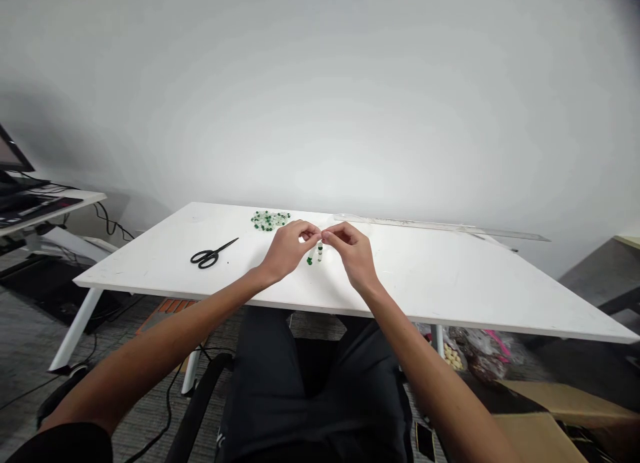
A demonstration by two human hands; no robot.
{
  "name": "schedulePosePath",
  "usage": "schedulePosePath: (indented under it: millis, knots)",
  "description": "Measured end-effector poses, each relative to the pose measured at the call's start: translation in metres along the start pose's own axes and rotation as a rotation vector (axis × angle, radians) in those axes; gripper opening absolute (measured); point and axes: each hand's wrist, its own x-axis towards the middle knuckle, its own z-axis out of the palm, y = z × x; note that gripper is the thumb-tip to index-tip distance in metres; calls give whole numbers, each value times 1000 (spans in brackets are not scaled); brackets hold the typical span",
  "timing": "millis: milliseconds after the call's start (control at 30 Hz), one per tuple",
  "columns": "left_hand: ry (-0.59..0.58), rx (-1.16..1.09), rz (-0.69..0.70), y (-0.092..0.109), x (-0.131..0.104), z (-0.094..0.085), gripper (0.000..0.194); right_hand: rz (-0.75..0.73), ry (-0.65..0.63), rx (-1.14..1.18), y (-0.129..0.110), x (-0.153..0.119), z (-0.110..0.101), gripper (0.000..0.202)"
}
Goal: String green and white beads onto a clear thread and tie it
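Note:
My left hand (289, 248) and my right hand (351, 250) meet fingertip to fingertip above the white table (450, 283). Both pinch something very small between thumb and forefinger; a short strand of green and white beads (316, 253) hangs just below the pinch, down to the table. Whether a thread runs between the fingers is too fine to tell. A loose pile of green and white beads (270, 219) lies on the table just beyond my left hand.
Black scissors (213, 253) lie on the table's left part. A long clear ruler (440, 226) runs along the far right edge. A desk with a monitor (13, 153) stands at left. Cardboard boxes (545, 416) and bags sit on the floor at right.

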Motion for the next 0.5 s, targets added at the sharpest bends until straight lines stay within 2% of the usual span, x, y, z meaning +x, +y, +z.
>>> schedulePosePath:
  millis: [167, 267, 367, 500]
  knots:
    - [-10, -229, -160, 1, 1, 8, 22, -49, 64, -5, 6, 0, 6, 19]
    - [35, -262, -177, 3, -2, 0, 26, -51, 70, 39, 8, 2, 6, 19]
    - [105, -136, -198, -5, -14, -29, 33, 14, -5, 31, 8, 5, -1, 19]
    - [120, 284, -284, -41, -47, -82, 33, 137, -192, -19, 8, 8, -15, 21]
